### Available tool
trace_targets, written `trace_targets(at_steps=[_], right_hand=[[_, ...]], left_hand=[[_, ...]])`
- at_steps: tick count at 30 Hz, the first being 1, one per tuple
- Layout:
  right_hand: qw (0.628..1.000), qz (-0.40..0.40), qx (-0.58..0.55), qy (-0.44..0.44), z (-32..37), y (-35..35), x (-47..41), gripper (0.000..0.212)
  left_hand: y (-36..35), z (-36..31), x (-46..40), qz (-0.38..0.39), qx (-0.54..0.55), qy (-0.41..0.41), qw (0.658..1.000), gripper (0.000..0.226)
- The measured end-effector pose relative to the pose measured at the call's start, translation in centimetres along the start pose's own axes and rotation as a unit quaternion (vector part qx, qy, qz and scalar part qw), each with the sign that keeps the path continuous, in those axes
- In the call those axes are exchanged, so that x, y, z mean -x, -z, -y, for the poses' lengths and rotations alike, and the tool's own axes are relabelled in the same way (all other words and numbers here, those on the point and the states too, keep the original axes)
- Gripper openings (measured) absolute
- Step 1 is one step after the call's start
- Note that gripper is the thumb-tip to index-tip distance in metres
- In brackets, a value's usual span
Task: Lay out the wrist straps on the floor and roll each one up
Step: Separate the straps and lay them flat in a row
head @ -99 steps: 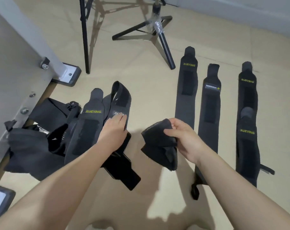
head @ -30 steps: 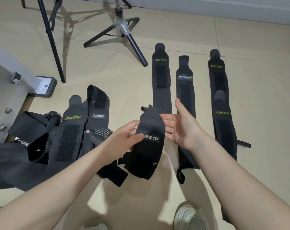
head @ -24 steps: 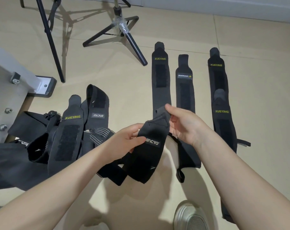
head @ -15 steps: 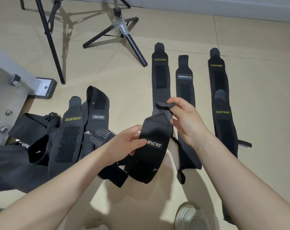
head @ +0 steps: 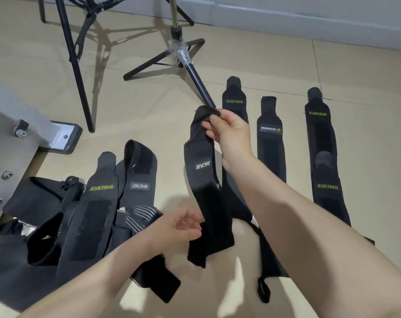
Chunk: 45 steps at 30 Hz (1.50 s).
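My right hand pinches the top end of a black wrist strap with a white logo and holds it stretched out above the floor. My left hand hovers by the strap's lower part with fingers loosely curled, holding nothing. Laid flat on the floor to the right are a XUEYING strap, a strap with a white label, and two overlapping XUEYING straps. A pile of unsorted straps lies at the left.
A black tripod stand and a second stand's leg are on the tan floor ahead. A grey metal frame with a foot plate is at the left. A pale wall base runs along the back.
My right hand has lifted the strap's top end up and away, stretching it out. My left hand has let go of the strap's middle and dropped toward its lower part.
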State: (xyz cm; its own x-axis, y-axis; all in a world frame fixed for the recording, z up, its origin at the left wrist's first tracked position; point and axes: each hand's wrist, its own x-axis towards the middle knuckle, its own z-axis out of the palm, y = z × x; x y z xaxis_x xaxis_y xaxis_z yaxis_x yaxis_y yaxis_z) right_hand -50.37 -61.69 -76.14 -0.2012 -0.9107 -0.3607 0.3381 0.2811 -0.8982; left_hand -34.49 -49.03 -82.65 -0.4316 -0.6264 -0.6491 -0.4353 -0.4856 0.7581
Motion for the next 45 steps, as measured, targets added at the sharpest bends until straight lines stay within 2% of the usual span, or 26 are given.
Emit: trace_targets(at_steps=[3, 6, 8, 10, 12, 14, 18, 20, 24, 27, 29, 31, 34, 35, 39, 41, 43, 45], right_hand=[[1.000, 0.016, -0.018, -0.007, -0.8, -0.6, -2.5, 0.021], [0.999, 0.037, -0.021, 0.003, -1.6, -0.9, -4.5, 0.020], [0.999, 0.045, -0.012, 0.010, -1.8, -0.9, -6.0, 0.020], [0.997, 0.073, 0.020, 0.018, -1.8, -0.6, -7.6, 0.029], [0.986, 0.121, 0.109, 0.020, -2.1, 0.2, -8.8, 0.048], [0.963, 0.140, 0.230, 0.015, -3.0, 1.5, -9.0, 0.060], [0.894, 0.065, 0.443, 0.016, -6.2, 5.8, -6.5, 0.038], [0.867, 0.048, 0.496, -0.004, -7.9, 8.0, -4.5, 0.029], [0.882, 0.076, 0.464, -0.001, -9.6, 9.3, -0.4, 0.021], [0.902, 0.108, 0.409, -0.081, -10.3, 8.6, 2.1, 0.010], [0.931, 0.129, 0.306, -0.151, -10.6, 8.1, 3.0, 0.021], [0.943, 0.129, 0.246, -0.182, -10.7, 7.8, 3.4, 0.020], [0.938, 0.099, 0.297, -0.146, -10.5, 7.5, 3.2, 0.009], [0.932, 0.090, 0.327, -0.126, -10.4, 7.4, 3.0, 0.017], [0.919, 0.072, 0.378, -0.082, -9.8, 6.9, 2.8, 0.034], [0.927, 0.061, 0.362, -0.081, -9.8, 6.4, 3.1, 0.043], [0.931, 0.046, 0.347, -0.103, -10.1, 5.8, 3.2, 0.035], [0.936, 0.025, 0.308, -0.166, -10.5, 5.1, 3.1, 0.026]], left_hand=[[-0.7, 0.6, -2.5, -0.010, 0.032, 0.027, 0.999, 0.038], [-1.6, 0.3, -4.7, -0.070, 0.018, 0.039, 0.997, 0.057], [-2.0, 0.3, -5.8, -0.125, -0.025, 0.033, 0.991, 0.047], [-2.1, 0.5, -6.8, -0.160, -0.049, 0.045, 0.985, 0.025], [-1.8, 0.8, -7.5, -0.189, -0.042, 0.071, 0.978, 0.010], [-1.0, 1.0, -8.0, -0.223, -0.019, 0.092, 0.970, 0.007], [1.0, 0.3, -8.7, -0.260, 0.084, 0.123, 0.954, 0.009], [2.0, -0.3, -9.4, -0.270, 0.102, 0.124, 0.950, 0.010], [3.3, -1.3, -10.9, -0.258, 0.159, 0.140, 0.943, 0.012], [3.7, -1.7, -11.4, -0.247, 0.235, 0.179, 0.923, 0.008], [3.7, -2.0, -11.3, -0.241, 0.299, 0.198, 0.902, 0.015], [3.6, -2.2, -10.9, -0.228, 0.368, 0.196, 0.880, 0.022], [3.4, -2.0, -10.2, -0.196, 0.449, 0.131, 0.862, 0.031], [3.2, -1.8, -9.8, -0.179, 0.461, 0.115, 0.862, 0.034], [2.1, -0.5, -8.1, -0.111, 0.407, 0.093, 0.902, 0.039], [1.4, -0.1, -7.4, -0.120, 0.350, 0.069, 0.927, 0.035], [0.9, 0.0, -6.8, -0.162, 0.296, 0.058, 0.940, 0.037], [0.7, -0.3, -6.1, -0.174, 0.233, 0.054, 0.955, 0.038]])
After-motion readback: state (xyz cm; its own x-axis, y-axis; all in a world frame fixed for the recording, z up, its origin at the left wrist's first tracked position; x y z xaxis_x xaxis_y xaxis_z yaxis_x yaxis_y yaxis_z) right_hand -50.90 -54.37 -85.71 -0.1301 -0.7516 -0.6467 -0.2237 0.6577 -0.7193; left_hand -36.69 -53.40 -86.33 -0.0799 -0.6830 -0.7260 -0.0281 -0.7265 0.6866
